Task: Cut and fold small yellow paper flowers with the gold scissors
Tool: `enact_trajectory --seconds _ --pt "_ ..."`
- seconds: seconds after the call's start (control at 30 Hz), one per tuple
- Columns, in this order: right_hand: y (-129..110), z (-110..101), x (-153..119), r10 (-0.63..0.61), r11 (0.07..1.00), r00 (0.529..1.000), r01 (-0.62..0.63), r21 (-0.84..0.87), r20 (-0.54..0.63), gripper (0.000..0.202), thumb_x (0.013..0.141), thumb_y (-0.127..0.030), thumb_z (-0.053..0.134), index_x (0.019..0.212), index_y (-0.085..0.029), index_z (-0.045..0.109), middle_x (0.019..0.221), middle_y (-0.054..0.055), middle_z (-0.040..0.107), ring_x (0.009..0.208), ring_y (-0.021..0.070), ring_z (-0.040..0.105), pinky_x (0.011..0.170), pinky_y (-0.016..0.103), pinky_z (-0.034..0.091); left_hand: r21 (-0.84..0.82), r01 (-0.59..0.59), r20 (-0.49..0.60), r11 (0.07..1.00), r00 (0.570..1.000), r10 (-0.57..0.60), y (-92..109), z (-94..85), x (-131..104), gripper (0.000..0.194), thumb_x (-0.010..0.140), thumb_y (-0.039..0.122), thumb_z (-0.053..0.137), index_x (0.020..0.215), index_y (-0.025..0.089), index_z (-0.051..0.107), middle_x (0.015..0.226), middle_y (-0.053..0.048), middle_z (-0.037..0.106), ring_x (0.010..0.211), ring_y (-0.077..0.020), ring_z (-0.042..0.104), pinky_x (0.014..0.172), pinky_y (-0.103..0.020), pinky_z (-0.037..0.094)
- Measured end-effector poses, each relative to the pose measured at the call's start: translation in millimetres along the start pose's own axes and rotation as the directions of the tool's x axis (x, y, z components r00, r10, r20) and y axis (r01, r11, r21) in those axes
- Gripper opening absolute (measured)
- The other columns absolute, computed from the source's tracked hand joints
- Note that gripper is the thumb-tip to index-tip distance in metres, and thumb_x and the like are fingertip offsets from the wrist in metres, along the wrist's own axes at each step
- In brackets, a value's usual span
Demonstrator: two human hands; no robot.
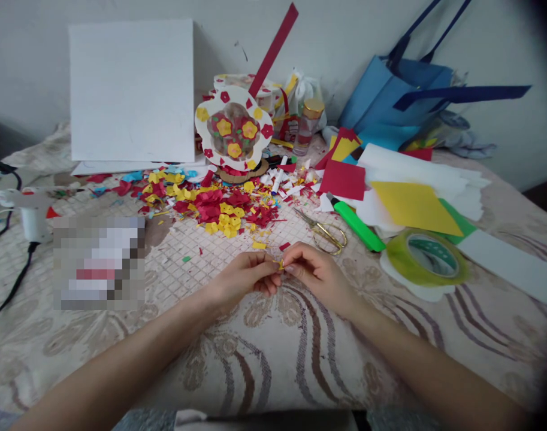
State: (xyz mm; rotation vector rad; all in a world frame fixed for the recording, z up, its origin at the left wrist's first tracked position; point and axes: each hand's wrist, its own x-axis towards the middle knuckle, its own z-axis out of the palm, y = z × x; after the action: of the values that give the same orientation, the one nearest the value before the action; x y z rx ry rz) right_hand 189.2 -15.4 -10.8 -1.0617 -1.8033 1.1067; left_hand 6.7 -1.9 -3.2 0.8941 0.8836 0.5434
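Observation:
Both of my hands meet above the patterned tablecloth (282, 353), near the middle. My left hand (250, 274) pinches a small yellow paper piece (281, 265) between thumb and fingers. From the other side, my right hand (316, 272) pinches the same piece, its fingertips almost touching the left ones. Just beyond them lie a yellow scrap (259, 245) and a red scrap (284, 246). Gold-handled scissors (329, 237) rest beyond my right hand. Farther back is a heap of red paper flowers (209, 205) with yellow paper flowers (228, 220) beside it.
A flower-shaped decorated frame (234, 129) stands behind the scraps, left of a glass jar (307, 129). At right are a green cutter (356, 224), tape roll (428, 257), yellow sheet (417, 206) and blue bag (390, 96). A white glue gun (34, 218) and pixelated object (100, 263) lie left.

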Motion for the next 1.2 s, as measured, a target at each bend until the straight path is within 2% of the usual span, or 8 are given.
enact_trajectory --seconds 0.17,0.3,0.37,0.63,0.9,1.0,1.2 --pt "-1.4 2.8 -0.2 0.011 1.0 1.0 -0.011 0.02 0.002 0.005 0.088 -0.025 0.053 0.084 -0.022 0.055 0.081 0.001 0.058 0.079 0.0163 0.056 0.071 0.029 0.043 0.079 -0.032 0.001 0.996 0.999 0.032 -0.7 0.0 0.8 0.018 0.077 0.028 0.061 0.07 0.014 0.054 0.063 0.001 0.059 0.053 -0.0072 0.053 0.056 -0.022 0.041" --pt "-1.0 6.9 -0.9 0.077 0.996 0.997 -0.077 0.048 -0.002 0.008 0.09 -0.026 0.049 0.085 -0.021 0.052 0.079 0.0 0.054 0.076 0.0152 0.054 0.07 0.028 0.043 0.272 -0.174 -0.029 0.947 0.982 0.188 -1.5 5.3 -0.6 0.016 0.079 0.026 0.057 0.069 0.014 0.052 0.061 0.002 0.057 0.053 -0.0077 0.051 0.054 -0.022 0.041" --pt "0.3 8.7 -1.2 0.111 0.991 0.994 -0.11 0.073 -0.009 0.008 0.09 -0.026 0.048 0.085 -0.021 0.05 0.079 0.0 0.053 0.075 0.0148 0.054 0.07 0.028 0.043 0.315 -0.201 -0.058 0.928 0.971 0.23 -1.4 8.4 -1.6 0.017 0.08 0.026 0.056 0.068 0.015 0.051 0.061 0.002 0.057 0.054 -0.008 0.051 0.054 -0.022 0.041" --pt "3.3 9.8 -2.3 0.194 0.968 0.981 -0.19 0.163 -0.013 0.009 0.091 -0.028 0.046 0.086 -0.021 0.047 0.077 -0.001 0.051 0.071 0.014 0.053 0.066 0.028 0.044 0.213 -0.119 -0.018 0.97 0.992 0.126 -0.4 8.9 1.2 0.015 0.081 0.028 0.054 0.073 0.015 0.052 0.066 0.001 0.06 0.057 -0.0091 0.056 0.058 -0.023 0.044" --pt "-0.3 11.3 -3.1 0.132 0.991 0.99 -0.131 0.018 -0.057 0.008 0.091 -0.024 0.045 0.085 -0.02 0.048 0.077 0.0 0.051 0.072 0.0137 0.051 0.066 0.027 0.042 0.194 -0.061 -0.034 0.979 0.997 0.069 -0.5 7.6 0.3 0.018 0.08 0.031 0.056 0.073 0.014 0.052 0.066 0.001 0.06 0.056 -0.0085 0.054 0.058 -0.023 0.044" --pt "-0.4 12.4 -3.1 0.106 0.994 0.992 -0.107 -0.016 -0.072 0.008 0.091 -0.022 0.045 0.084 -0.02 0.048 0.077 0.0 0.052 0.072 0.0136 0.05 0.067 0.027 0.042 0.221 -0.065 -0.027 0.973 0.997 0.073 -1.2 7.9 -0.4 0.018 0.081 0.029 0.054 0.072 0.015 0.051 0.064 0.002 0.059 0.054 -0.0079 0.053 0.056 -0.023 0.043" --pt "-0.6 12.2 -3.2 0.122 0.991 0.989 -0.125 -0.037 -0.079 0.007 0.09 -0.02 0.045 0.084 -0.02 0.047 0.076 -0.001 0.052 0.07 0.0132 0.051 0.064 0.027 0.042 0.281 -0.152 -0.038 0.948 0.985 0.17 -3.6 10.8 0.0 0.013 0.082 0.024 0.051 0.072 0.015 0.051 0.065 0.001 0.059 0.057 -0.0084 0.054 0.058 -0.023 0.043"
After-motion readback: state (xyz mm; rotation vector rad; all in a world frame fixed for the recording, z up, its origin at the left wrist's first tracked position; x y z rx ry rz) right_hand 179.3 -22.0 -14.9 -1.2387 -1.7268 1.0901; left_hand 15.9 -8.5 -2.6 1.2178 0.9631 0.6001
